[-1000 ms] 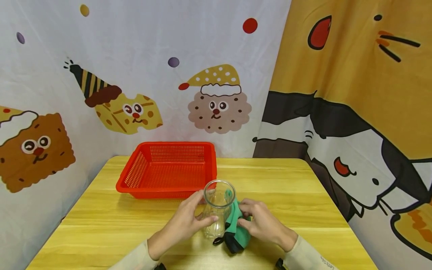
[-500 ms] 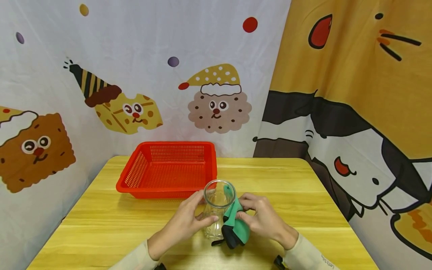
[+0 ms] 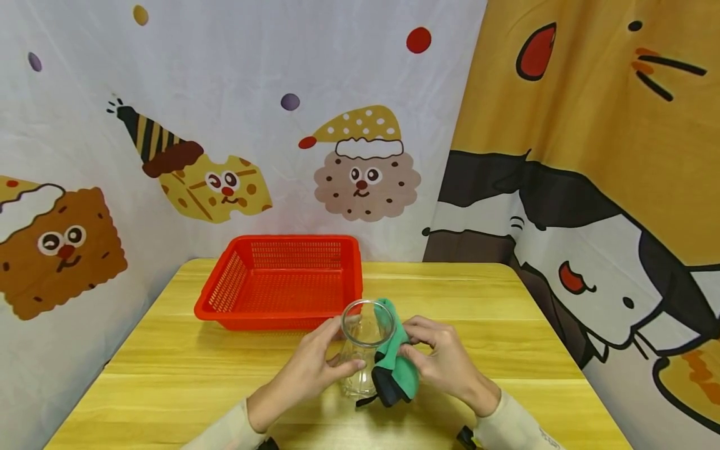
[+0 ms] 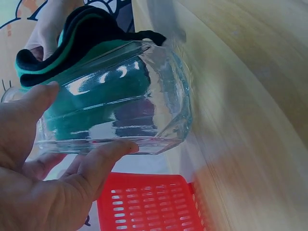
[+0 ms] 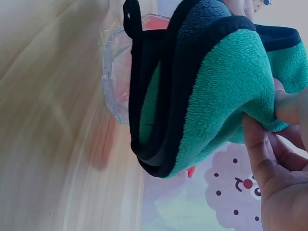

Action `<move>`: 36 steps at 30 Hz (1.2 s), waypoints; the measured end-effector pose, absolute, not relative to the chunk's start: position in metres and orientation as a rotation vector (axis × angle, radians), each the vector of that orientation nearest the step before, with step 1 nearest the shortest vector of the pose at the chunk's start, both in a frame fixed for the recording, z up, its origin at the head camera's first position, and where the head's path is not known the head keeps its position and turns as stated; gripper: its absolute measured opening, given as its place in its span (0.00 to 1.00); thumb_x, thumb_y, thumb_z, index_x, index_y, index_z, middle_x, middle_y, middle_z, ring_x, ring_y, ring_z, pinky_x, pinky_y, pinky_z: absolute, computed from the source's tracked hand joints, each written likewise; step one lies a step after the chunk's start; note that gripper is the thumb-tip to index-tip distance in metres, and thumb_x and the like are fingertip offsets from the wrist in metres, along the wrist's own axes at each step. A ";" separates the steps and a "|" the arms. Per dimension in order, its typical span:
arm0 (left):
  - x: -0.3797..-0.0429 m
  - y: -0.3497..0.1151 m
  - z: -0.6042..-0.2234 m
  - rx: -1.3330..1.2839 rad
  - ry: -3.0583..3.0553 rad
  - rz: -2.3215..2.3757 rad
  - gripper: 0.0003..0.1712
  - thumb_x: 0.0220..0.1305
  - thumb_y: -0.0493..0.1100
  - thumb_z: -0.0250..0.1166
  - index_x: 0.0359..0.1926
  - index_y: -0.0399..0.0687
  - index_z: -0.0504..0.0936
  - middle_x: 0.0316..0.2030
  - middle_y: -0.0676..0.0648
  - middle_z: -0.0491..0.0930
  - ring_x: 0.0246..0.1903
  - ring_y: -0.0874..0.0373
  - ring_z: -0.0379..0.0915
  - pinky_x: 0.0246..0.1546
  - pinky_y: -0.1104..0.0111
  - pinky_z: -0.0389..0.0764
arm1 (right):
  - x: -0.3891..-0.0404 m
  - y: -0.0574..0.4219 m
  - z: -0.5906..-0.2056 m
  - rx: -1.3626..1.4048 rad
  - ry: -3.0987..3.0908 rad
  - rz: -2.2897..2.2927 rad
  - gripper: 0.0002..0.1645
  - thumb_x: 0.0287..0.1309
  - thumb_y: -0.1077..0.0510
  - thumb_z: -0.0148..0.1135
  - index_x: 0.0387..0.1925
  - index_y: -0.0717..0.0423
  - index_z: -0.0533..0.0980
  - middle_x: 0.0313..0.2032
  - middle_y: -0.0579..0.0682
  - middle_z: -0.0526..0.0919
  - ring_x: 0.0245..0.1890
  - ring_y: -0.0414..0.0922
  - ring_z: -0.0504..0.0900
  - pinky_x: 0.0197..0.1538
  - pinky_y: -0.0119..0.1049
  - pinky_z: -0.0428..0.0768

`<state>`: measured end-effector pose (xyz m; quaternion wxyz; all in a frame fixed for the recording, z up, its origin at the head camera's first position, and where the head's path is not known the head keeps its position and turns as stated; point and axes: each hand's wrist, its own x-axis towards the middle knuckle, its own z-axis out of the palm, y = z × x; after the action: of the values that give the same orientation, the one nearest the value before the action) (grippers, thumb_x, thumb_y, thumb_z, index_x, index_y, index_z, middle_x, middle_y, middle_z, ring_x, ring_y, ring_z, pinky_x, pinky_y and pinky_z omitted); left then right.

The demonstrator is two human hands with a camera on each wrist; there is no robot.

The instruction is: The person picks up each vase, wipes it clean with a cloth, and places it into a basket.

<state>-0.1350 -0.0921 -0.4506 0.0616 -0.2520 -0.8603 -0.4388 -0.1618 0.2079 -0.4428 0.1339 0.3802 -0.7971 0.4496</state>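
A clear glass vase (image 3: 357, 382) with a round rim and faceted sides stands upright near the front middle of the table. My left hand (image 3: 311, 367) grips it from the left, thumb on the near side. Against its right side lies a green towel (image 3: 402, 370) with dark trim and a small hanging loop. My right hand (image 3: 441, 357) pinches the folded towel between thumb and fingers. In the left wrist view, green shows through the glass wall (image 4: 106, 103). The right wrist view has the towel (image 5: 231, 82) covering most of the vase, leaving its angular base (image 5: 114, 72) visible.
Behind the vase, to the left, sits a red plastic basket (image 3: 275, 324) with slotted walls, its near right corner close to the vase rim. The wooden table (image 3: 478, 306) ends at a cartoon-printed curtain (image 3: 236, 75) at the back and sides.
The towel has shifted upward along the vase's right side, its top now level with the rim. My right hand has moved slightly right. My left hand and the vase stay in place.
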 end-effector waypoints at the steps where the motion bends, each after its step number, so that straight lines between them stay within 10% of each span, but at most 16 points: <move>1: -0.135 -0.092 -0.451 -0.763 -2.601 -1.330 0.43 0.74 0.51 0.84 0.83 0.55 0.76 0.67 0.43 0.90 0.64 0.47 0.92 0.67 0.48 0.95 | -0.162 0.208 -0.443 1.098 -2.304 1.304 0.21 0.68 0.75 0.78 0.55 0.54 0.93 0.49 0.48 0.96 0.42 0.36 0.93 0.44 0.32 0.97; 36: -0.135 -0.091 -0.451 -0.770 -2.604 -1.323 0.43 0.75 0.51 0.84 0.83 0.50 0.76 0.68 0.42 0.90 0.65 0.45 0.91 0.69 0.43 0.93 | -0.164 0.208 -0.440 1.244 -2.420 0.907 0.17 0.63 0.71 0.85 0.52 0.60 0.92 0.48 0.49 0.92 0.38 0.31 0.89 0.40 0.23 0.92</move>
<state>-0.1349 -0.0911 -0.4513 0.0604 -0.2544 -0.8605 -0.4372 -0.1644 0.2078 -0.4402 0.1365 0.4296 -0.8358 0.3134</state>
